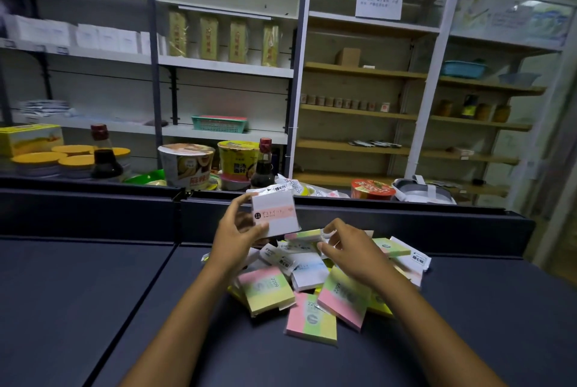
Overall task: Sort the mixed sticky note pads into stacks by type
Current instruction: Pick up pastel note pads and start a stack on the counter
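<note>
A white sticky note pad (274, 214) sits raised at frame centre, pinched in the left hand (237, 235). The right hand (349, 250) closes its grip on a pastel pad (304, 235). Below lies the jumbled pile (312, 286): three pink-green-yellow pads show whole, others half-buried, on the dark bench (78, 293).

Left hand (237, 236) gripping white pad (274, 214), right hand (349, 249) pinching pastel pad (304, 235)

Both forearms are bare, with no sleeve showing up to the near edge of the view. The left hand (237, 238) and right hand (352, 254) wear no gloves, rings or watch.
</note>
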### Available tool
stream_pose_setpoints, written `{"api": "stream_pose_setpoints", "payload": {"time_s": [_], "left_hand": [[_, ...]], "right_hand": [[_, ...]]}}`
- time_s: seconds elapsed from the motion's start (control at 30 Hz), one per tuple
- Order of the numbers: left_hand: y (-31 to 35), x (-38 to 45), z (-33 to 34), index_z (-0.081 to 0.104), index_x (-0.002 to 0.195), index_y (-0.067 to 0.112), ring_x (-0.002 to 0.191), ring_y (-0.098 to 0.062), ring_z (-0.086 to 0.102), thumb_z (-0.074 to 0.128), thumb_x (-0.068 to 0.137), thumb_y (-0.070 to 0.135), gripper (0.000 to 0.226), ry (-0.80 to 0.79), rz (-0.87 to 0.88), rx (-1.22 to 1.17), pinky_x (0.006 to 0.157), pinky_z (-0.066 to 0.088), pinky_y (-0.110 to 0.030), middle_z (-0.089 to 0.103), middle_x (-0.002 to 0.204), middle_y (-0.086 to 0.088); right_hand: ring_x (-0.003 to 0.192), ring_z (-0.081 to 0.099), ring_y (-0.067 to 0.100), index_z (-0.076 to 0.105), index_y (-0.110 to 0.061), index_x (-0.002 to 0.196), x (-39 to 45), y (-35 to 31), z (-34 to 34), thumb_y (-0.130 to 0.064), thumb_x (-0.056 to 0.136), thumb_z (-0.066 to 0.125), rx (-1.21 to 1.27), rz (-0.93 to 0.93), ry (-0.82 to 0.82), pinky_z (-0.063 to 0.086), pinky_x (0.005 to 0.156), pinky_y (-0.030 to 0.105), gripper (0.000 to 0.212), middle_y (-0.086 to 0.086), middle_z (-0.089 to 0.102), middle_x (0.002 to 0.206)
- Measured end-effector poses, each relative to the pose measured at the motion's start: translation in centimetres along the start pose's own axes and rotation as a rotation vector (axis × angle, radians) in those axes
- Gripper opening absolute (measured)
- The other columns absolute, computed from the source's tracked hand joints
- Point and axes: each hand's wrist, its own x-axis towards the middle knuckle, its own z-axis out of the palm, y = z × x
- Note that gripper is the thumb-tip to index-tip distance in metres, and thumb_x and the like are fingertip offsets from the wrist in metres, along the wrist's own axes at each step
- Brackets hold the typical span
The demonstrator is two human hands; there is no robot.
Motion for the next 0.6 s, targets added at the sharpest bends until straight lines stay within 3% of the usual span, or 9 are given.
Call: {"api": "stream_pose_setpoints", "payload": {"time_s": [0.17,0.27,0.43,0.6], "left_hand": [[-0.1,0.1,0.1,0.048,0.135,0.025,0.096,-0.016,0.068,0.065,0.089,0.0,0.055,0.01,0.047,0.026,0.07,0.061,-0.028,0.067,0.104,-0.006],[-0.2,0.1,0.1,0.048,0.134,0.027,0.094,-0.014,0.069,0.064,0.09,-0.001,0.054,0.019,0.049,0.018,0.067,0.059,-0.025,0.068,0.103,-0.006],[-0.3,0.2,0.0,0.049,0.131,0.03,0.098,-0.021,0.068,0.063,0.09,-0.003,0.054,0.011,0.046,0.012,0.072,0.061,-0.031,0.068,0.106,-0.01],[-0.3,0.2,-0.1,0.049,0.133,0.027,0.099,-0.021,0.068,0.062,0.09,-0.003,0.054,0.01,0.052,0.026,0.074,0.061,-0.03,0.066,0.108,-0.01]], "right_hand": [[0.086,0.064,0.015,0.051,-0.025,0.117,0.7,-0.1,0.5,-0.045,0.095,0.055,0.079,0.071,0.013,0.056,0.081,0.043,0.03,-0.007,0.067,0.092],[0.086,0.064,0.019,0.052,-0.023,0.118,1.3,-0.2,0.7,-0.044,0.096,0.055,0.158,0.104,0.013,0.056,0.08,0.045,0.03,-0.004,0.069,0.093],[0.092,0.063,0.015,0.058,-0.024,0.122,2.1,-0.7,1.3,-0.042,0.098,0.054,0.233,0.11,0.024,0.052,0.084,0.036,0.031,-0.003,0.069,0.1],[0.088,0.065,0.012,0.068,-0.025,0.11,2.4,-1.1,2.1,-0.041,0.098,0.053,0.291,0.122,0.04,0.049,0.072,0.029,0.024,-0.005,0.07,0.102]]}}
